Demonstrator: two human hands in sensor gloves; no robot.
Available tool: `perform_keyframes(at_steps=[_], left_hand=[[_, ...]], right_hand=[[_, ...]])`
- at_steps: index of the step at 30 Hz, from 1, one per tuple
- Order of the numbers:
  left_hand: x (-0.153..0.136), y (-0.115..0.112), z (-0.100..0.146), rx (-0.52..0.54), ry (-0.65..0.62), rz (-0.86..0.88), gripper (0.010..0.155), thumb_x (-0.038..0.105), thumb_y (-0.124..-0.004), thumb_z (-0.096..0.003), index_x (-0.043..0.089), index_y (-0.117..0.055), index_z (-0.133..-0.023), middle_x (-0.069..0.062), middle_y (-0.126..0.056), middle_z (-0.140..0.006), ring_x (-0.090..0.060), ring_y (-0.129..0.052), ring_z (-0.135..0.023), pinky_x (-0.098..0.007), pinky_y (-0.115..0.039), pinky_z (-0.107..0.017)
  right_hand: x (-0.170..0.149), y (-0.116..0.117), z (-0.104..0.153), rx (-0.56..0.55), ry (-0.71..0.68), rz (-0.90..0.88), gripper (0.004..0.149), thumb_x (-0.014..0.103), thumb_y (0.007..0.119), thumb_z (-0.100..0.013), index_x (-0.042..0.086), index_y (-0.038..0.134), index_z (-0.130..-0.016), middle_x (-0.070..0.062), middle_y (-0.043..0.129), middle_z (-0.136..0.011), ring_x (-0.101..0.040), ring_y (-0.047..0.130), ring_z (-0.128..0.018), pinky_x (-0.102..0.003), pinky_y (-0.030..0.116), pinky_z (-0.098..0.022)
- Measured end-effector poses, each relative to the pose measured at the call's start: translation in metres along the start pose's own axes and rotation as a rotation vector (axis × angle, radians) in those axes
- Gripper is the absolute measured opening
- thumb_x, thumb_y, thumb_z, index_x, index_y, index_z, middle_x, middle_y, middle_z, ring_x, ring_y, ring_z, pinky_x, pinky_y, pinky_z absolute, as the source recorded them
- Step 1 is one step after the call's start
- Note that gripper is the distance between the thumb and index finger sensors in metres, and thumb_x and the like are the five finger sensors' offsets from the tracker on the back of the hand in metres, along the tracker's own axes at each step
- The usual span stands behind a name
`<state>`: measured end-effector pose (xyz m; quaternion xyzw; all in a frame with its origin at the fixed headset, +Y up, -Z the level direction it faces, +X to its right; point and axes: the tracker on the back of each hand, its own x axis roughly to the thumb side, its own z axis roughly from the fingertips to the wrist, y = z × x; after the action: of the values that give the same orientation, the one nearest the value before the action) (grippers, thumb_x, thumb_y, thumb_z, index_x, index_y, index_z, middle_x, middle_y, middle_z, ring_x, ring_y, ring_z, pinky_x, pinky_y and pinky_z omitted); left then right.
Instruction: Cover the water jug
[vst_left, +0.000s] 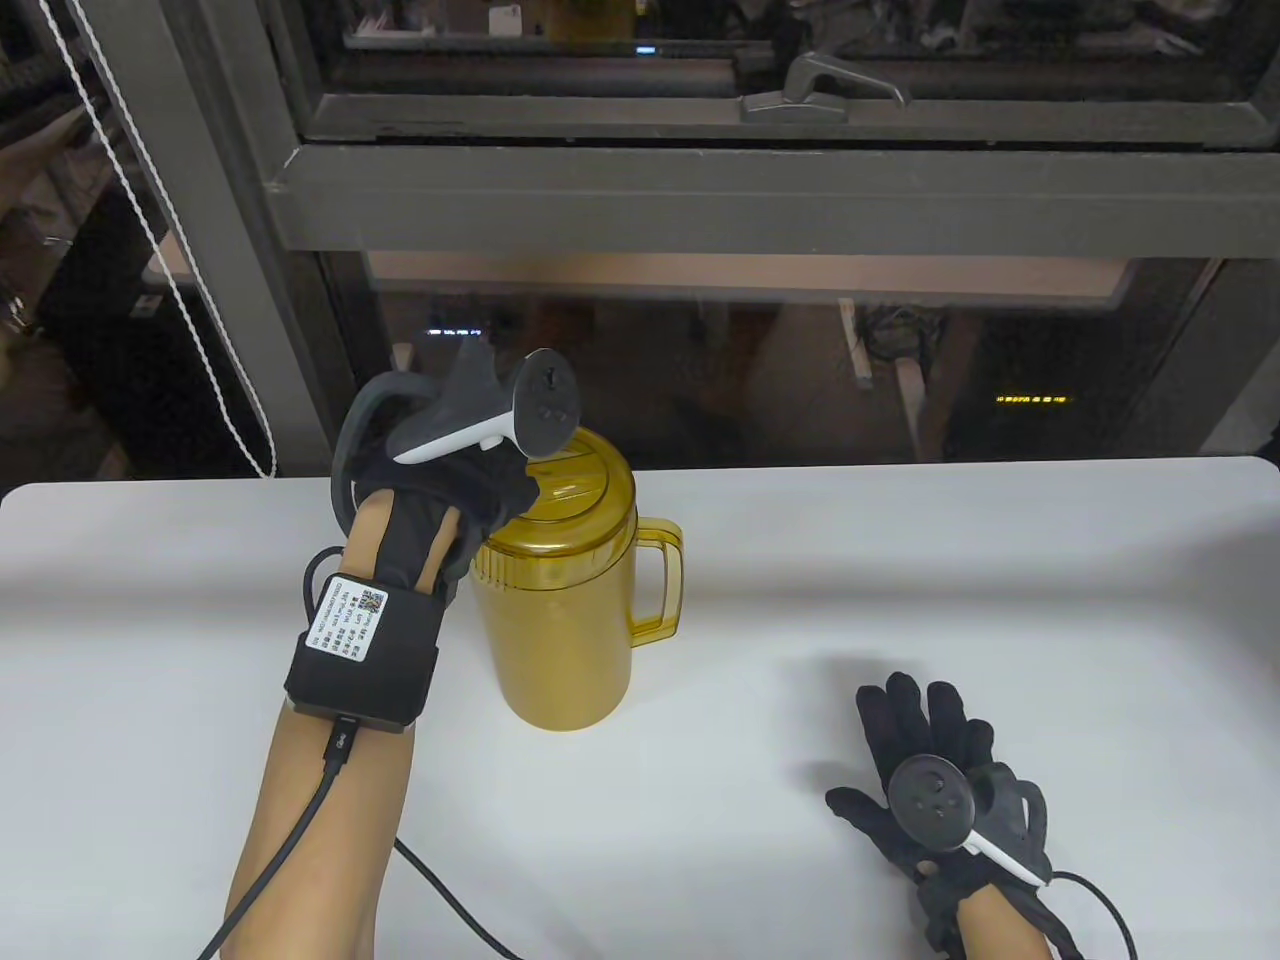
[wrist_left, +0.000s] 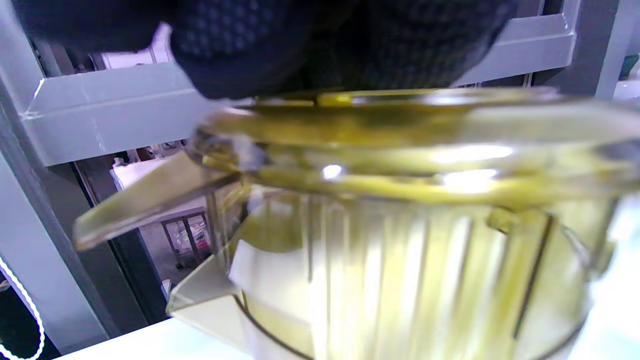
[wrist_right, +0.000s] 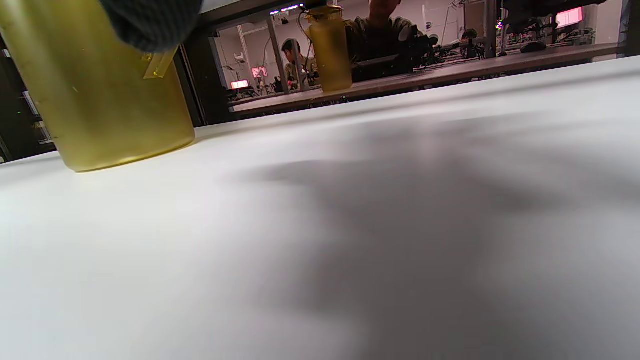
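A translucent yellow water jug (vst_left: 560, 620) stands upright on the white table (vst_left: 900, 560), its handle (vst_left: 665, 585) to the right. Its yellow lid (vst_left: 585, 480) sits on the rim. My left hand (vst_left: 470, 490) reaches over the lid from the left, fingers curled down onto it. Close up in the left wrist view, the gloved fingers (wrist_left: 240, 50) lie on the lid (wrist_left: 400, 125), which looks slightly tilted over the jug (wrist_left: 400, 280). My right hand (vst_left: 930, 770) lies flat on the table to the right, fingers spread, holding nothing. The right wrist view shows the jug's base (wrist_right: 100, 100).
A dark window frame (vst_left: 700, 200) runs just behind the table's far edge. A white beaded cord (vst_left: 180, 300) hangs at the left. A black cable (vst_left: 440, 890) trails from my left wrist across the table's near side.
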<state>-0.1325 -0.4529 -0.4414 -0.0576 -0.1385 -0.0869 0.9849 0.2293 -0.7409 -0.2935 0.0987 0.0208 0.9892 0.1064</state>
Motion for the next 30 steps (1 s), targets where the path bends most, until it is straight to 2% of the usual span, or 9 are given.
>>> perform_keyframes(at_steps=[3, 7, 13, 30], left_hand=[[0.001, 0.004, 0.001, 0.027, -0.018, 0.022, 0.057, 0.039, -0.086, -0.0425, 0.01, -0.076, -0.09, -0.018, -0.081, -0.091, -0.01, -0.094, -0.036, -0.038, -0.084, -0.024], [0.003, -0.003, -0.003, 0.06, -0.041, 0.013, 0.057, 0.039, -0.086, -0.042, 0.01, -0.076, -0.09, -0.018, -0.082, -0.09, -0.01, -0.094, -0.036, -0.037, -0.085, -0.024], [0.004, -0.012, -0.009, 0.02, -0.046, 0.022, 0.057, 0.038, -0.086, -0.0424, 0.01, -0.075, -0.09, -0.018, -0.081, -0.091, -0.01, -0.095, -0.038, -0.037, -0.085, -0.024], [-0.01, -0.02, -0.003, 0.041, -0.068, 0.091, 0.056, 0.038, -0.085, -0.0427, 0.01, -0.075, -0.091, -0.018, -0.08, -0.091, -0.011, -0.096, -0.04, -0.037, -0.085, -0.025]], right_hand=[[-0.001, 0.0, -0.001, 0.006, 0.006, -0.003, 0.095, 0.063, 0.068, -0.046, 0.027, 0.001, -0.104, -0.015, 0.009, -0.118, -0.056, 0.009, -0.105, -0.077, 0.019, -0.071], [-0.001, 0.001, -0.001, 0.01, 0.006, 0.0, 0.096, 0.063, 0.068, -0.046, 0.027, 0.001, -0.104, -0.015, 0.009, -0.118, -0.056, 0.009, -0.105, -0.077, 0.02, -0.071], [-0.002, 0.002, -0.002, 0.013, 0.004, 0.0, 0.096, 0.063, 0.068, -0.046, 0.027, 0.001, -0.104, -0.015, 0.009, -0.118, -0.056, 0.009, -0.105, -0.077, 0.02, -0.071], [-0.003, 0.004, -0.003, 0.035, 0.014, 0.004, 0.096, 0.063, 0.068, -0.046, 0.027, 0.001, -0.104, -0.015, 0.009, -0.118, -0.056, 0.009, -0.105, -0.077, 0.02, -0.071]])
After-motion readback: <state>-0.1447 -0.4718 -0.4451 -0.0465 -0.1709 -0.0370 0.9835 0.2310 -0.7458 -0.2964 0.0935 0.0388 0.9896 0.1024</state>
